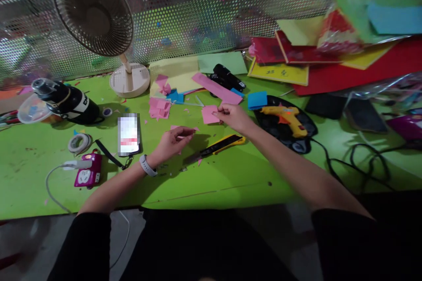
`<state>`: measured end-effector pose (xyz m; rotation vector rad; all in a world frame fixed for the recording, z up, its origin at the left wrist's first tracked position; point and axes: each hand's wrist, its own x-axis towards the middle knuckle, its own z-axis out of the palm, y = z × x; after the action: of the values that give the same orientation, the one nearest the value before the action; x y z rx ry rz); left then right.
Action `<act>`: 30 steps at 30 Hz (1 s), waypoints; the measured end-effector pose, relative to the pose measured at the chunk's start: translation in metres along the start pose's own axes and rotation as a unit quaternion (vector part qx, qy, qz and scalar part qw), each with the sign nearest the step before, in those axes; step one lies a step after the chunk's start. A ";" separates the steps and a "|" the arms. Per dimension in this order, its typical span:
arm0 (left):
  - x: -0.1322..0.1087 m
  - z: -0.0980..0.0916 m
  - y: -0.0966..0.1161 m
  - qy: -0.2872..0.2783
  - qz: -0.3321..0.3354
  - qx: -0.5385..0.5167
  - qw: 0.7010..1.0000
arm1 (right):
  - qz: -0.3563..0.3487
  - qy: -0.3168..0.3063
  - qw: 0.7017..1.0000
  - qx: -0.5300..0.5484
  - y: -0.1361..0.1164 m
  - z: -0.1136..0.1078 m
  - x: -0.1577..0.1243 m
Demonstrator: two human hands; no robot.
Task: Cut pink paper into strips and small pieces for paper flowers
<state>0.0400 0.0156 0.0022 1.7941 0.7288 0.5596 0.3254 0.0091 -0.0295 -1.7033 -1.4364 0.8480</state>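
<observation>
My right hand (234,117) pinches a small pink paper square (209,114) by its right edge, just over the green table. My left hand (173,142), with a pale wristband on the wrist, hovers left of it. Its fingers are loosely curved and the thumb is a little apart, with nothing visible in them. Partly behind that hand shows another pink paper piece (178,128). A yellow and black utility knife (227,142) lies below the two hands, its blade pointing left. To the left sits a stack of pink paper squares (159,108).
A yellow glue gun (285,117) rests on a black tray at right, beside blue paper squares (257,100). A black stapler (227,78) and a pink strip (217,88) lie behind. Leftward are a phone (129,134), tape roll (79,143), power adapter (88,171), bottle (74,104) and fan (128,81).
</observation>
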 end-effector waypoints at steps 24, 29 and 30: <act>0.073 0.047 0.003 -0.172 0.063 0.499 0.847 | -0.057 0.087 0.950 -0.294 0.034 -0.033 0.028; 0.080 0.044 0.001 -0.186 0.070 0.485 0.852 | -0.041 0.099 0.972 -0.210 0.039 -0.036 0.027; 0.081 0.044 0.001 -0.187 0.069 0.482 0.853 | -0.039 0.101 0.977 -0.186 0.039 -0.037 0.028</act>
<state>0.1271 0.0439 -0.0088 2.7971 0.6442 -0.1473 0.3811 0.0281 -0.0449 -1.9264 -1.5785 0.3626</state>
